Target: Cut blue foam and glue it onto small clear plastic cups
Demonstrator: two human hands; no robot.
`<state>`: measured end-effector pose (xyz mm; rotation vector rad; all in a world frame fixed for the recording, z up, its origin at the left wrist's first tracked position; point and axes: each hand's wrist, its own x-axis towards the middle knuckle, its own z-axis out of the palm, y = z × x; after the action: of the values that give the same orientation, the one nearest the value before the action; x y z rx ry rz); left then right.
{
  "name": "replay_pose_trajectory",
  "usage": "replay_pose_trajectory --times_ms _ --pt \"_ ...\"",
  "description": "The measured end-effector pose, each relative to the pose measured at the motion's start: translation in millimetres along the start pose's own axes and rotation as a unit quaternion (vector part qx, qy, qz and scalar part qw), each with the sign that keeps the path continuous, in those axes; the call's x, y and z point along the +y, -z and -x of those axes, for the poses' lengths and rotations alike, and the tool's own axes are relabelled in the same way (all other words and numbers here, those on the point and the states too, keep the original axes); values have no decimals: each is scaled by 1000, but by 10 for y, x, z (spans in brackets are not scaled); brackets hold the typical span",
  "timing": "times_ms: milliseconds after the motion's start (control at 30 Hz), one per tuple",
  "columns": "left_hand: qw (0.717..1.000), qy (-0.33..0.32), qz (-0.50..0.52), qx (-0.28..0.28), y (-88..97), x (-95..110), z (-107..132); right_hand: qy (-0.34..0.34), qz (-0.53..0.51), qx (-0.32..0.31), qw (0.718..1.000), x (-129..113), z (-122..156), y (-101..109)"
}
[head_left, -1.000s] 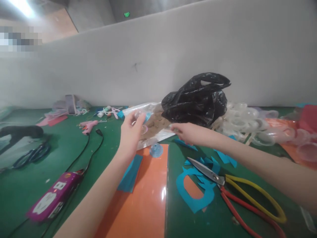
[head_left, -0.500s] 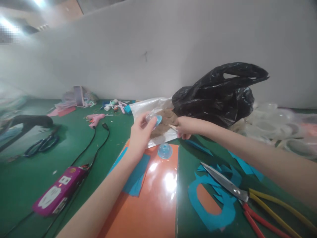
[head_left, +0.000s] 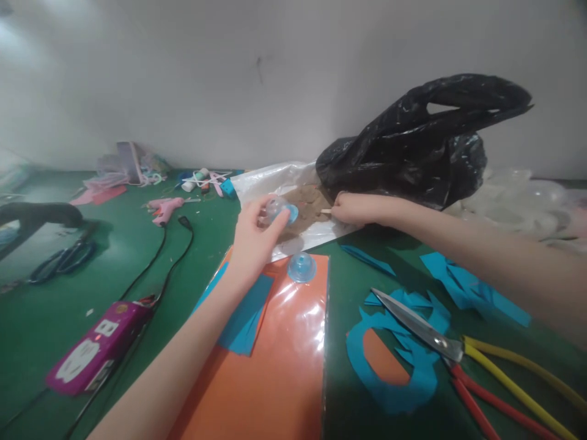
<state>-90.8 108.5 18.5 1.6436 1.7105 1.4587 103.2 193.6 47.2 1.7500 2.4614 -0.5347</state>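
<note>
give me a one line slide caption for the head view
Left hand holds a clear dome while right hand dips a stick into sand.

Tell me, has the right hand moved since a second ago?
Yes. The right hand went further over the sand bag, toward the black bag.

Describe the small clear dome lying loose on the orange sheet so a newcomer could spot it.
Find the orange sheet at the table's centre. At its far edge sits the clear dome, bluish and alone. A similar piece is gripped in the left hand; this one lies untouched.
</note>
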Motion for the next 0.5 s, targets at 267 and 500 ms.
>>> replay_pose_trajectory --times_ms 267,500 --pt "988 -83 -125 -45 -49 -66 4 -28 -133 -22 990 223 -20 -45" --pt "986 -90 -128 -57 -83 -69 16 19 -193 90 977 268 67 -38"
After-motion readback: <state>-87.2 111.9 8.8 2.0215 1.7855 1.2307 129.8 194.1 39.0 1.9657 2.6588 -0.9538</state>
